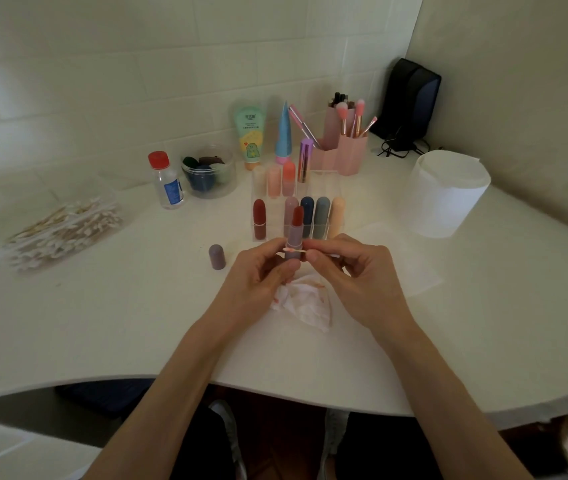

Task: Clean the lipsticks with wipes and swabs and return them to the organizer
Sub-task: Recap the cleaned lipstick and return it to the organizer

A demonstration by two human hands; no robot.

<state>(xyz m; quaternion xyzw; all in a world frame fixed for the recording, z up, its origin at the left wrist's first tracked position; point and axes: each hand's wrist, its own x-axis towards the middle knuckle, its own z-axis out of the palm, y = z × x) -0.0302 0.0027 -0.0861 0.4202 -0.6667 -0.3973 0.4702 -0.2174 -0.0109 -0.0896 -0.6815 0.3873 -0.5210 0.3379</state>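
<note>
Over the white bench (102,323) in a tiled corner, grips the uncapped lipstick (295,233) upright in the left hand (261,271), pinches a swab (294,250) crosswise against its tube with the right hand (355,275), just near of the organizer (277,233).

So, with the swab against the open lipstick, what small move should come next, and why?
Probably sweep the swab around the collar of the lipstick: the left hand holds it upright, bullet out, the right hand pinches the swab across the tube, and the cap stands off on the table.
</note>
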